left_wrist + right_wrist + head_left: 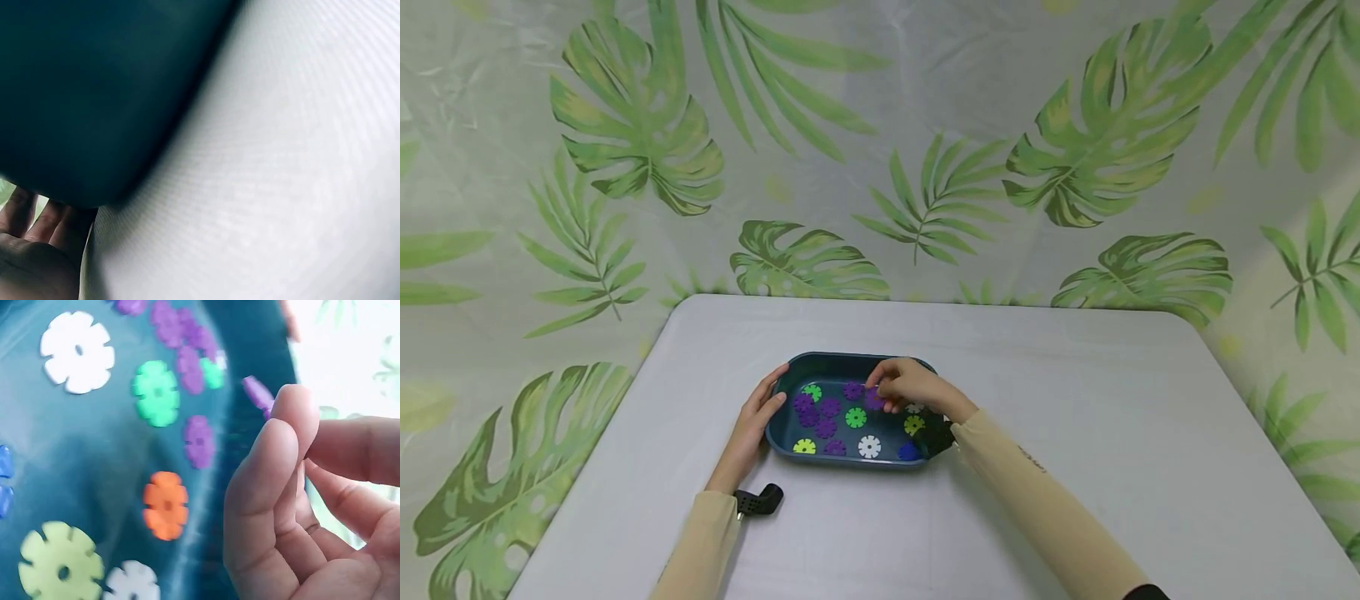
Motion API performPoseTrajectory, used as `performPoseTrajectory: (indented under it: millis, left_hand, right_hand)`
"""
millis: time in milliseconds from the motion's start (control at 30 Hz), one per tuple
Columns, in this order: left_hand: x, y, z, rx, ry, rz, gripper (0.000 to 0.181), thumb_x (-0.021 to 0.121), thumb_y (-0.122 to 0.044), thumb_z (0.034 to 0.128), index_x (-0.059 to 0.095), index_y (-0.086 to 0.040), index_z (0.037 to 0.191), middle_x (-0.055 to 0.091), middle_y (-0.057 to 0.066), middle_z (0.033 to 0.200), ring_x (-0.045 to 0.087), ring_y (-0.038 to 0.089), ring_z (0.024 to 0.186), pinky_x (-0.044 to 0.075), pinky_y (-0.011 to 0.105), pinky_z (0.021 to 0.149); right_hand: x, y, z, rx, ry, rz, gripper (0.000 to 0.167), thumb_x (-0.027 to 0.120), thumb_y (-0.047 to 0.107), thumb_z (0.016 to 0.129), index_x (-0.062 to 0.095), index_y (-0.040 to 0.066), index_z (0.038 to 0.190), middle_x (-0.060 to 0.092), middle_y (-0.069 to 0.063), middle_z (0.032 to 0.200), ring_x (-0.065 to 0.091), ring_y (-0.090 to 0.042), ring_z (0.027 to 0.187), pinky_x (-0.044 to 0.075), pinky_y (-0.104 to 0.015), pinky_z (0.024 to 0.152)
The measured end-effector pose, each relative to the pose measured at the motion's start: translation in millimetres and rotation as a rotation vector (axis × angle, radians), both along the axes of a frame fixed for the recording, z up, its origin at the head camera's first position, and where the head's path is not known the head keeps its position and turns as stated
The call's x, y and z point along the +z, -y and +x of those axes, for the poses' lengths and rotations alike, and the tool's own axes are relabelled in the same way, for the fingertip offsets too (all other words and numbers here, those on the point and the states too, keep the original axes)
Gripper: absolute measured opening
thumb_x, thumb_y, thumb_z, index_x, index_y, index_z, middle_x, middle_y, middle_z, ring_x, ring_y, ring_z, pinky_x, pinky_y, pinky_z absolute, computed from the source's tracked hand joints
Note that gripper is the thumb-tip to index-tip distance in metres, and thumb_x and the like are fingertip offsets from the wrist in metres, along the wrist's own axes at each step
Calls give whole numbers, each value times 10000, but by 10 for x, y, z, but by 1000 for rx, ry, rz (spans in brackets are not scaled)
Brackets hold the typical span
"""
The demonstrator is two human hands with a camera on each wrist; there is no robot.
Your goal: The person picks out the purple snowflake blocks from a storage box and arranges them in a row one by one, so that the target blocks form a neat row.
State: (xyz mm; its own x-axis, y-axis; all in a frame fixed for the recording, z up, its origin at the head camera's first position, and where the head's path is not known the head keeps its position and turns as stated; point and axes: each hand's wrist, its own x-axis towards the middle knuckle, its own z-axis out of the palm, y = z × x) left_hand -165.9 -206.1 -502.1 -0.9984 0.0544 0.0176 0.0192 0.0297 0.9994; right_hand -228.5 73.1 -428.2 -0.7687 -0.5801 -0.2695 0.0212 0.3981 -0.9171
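Note:
A dark teal tray point(842, 462) with a raised rim stands on the table, with flat notched discs scattered inside. My left hand point(751, 427) grips its left end, thumb over the rim and fingers along the outside; those fingers show at the lower left of the left wrist view. Above the tray's right half, my right hand point(913, 386) pinches a purple notched disc point(258, 394) between thumb and fingertips. Below it lie an orange disc point(166, 505), a green disc point(855, 417) and a white disc point(869, 447). The wrist camera hides the tray's right corner.
Several purple discs point(826, 428) cluster in the tray's left half. A yellow disc point(804, 447) lies by the near wall, a blue disc point(908, 452) near the right corner. The white-covered table point(1075, 400) extends around the tray, with a leaf-patterned curtain point(925, 92) behind.

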Motion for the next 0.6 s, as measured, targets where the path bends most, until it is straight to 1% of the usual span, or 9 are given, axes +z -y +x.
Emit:
performPoseTrajectory:
  millis: [167,233,300,433,600]
  left_hand:
    - [12,7,5,-1,6,-7,460,463,-185,1021,382,-198,1474,258,-3,1543,108,167,1433,74,448,1142]
    - [13,8,3,-3,6,-4,459,463,-190,1022,384,-200,1474,259,-7,1543,104,166,1434,70,450,1142]
    - [12,9,-1,-7,4,-2,458,463,-194,1023,384,-199,1474,257,-9,1543,97,166,1435,64,451,1142]
    - [0,11,-8,-14,-5,6,455,457,-194,1025,383,-187,1474,256,0,1545,94,170,1436,56,453,1142]
    - [-11,10,-6,-8,-8,18,455,462,-188,1023,385,-175,1472,266,5,1541,108,162,1433,64,439,1143]
  right_hand:
    - [121,-242,8,-58,-12,-82,181,525,47,945,591,-31,1094,587,-114,842,575,-188,645,545,-410,697]
    - [141,-378,8,-91,-18,-96,176,522,67,958,590,-15,1098,579,-117,859,574,-195,665,544,-407,713]
    - [140,-533,7,-124,-27,-105,186,514,72,964,581,-20,1111,569,-113,860,569,-194,673,542,-397,709]
    - [74,-854,26,-215,-38,-83,201,500,77,972,564,-42,1120,567,-96,844,557,-183,683,539,-348,701]
    - [-117,-1220,76,-324,-24,-27,214,486,55,959,547,-70,1122,576,-90,855,559,-165,691,533,-332,691]
